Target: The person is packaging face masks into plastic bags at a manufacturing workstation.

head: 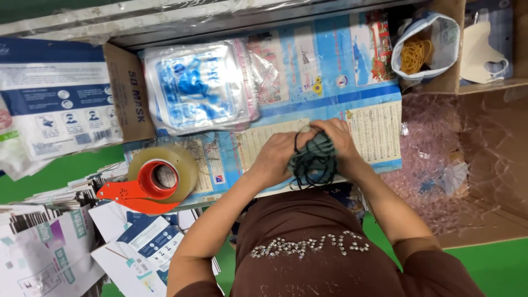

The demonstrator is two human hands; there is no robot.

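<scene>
Both my hands hold a small bundle of dark green-grey face masks with black ear loops over a printed paper sheet on the work surface. My left hand grips the bundle's left side. My right hand closes over its top and right side. The loops hang loose below the bundle. A stack of clear plastic bags with blue print lies beyond my left hand.
A red tape dispenser with a clear tape roll sits to the left. Printed cards and labels pile at lower left. A mask box stands far left. A bag of rubber bands and a cardboard box lined with plastic are right.
</scene>
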